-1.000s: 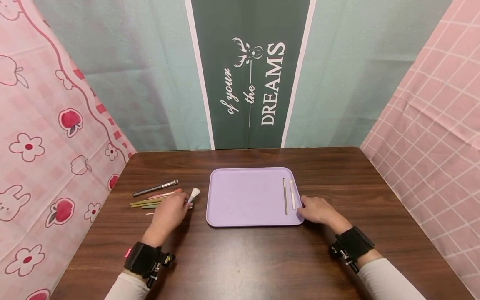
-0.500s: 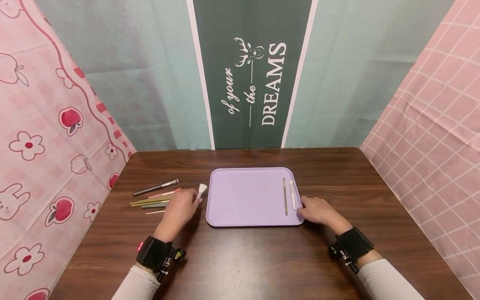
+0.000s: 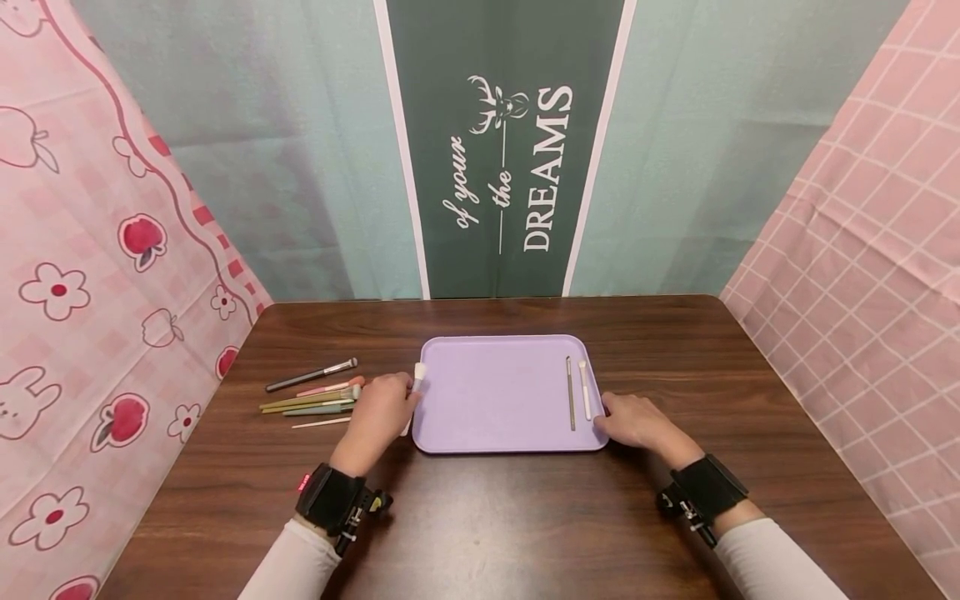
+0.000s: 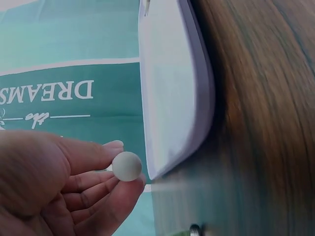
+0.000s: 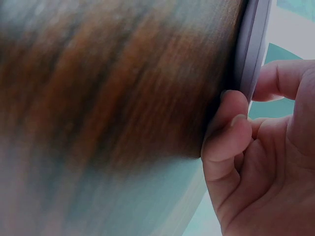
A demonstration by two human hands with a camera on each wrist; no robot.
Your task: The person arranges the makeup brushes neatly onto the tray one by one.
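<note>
My left hand [image 3: 382,408] pinches a white makeup brush [image 3: 419,372] between thumb and fingers, bristles pointing away from me, at the left rim of the lilac tray [image 3: 495,392]. In the left wrist view the brush's round handle end [image 4: 127,166] faces the camera, close to the tray's corner. On the tray's right side lie a thin olive brush [image 3: 571,393] and a small white brush [image 3: 585,390], roughly side by side. My right hand [image 3: 636,419] grips the tray's near right edge, thumb over the rim and curled fingers against its outer side, as the right wrist view shows.
Left of my left hand, several makeup brushes lie in a loose group: a dark one [image 3: 311,376], a pink one [image 3: 330,387], green ones [image 3: 300,402] and a thin pale one [image 3: 321,423]. The wooden table [image 3: 480,517] ends at a hanging curtain [image 3: 675,167] behind.
My left hand has carried the white brush rightward from the brush group to the tray's left rim, and the brush has turned more upright in view. My right hand stays on the tray.
</note>
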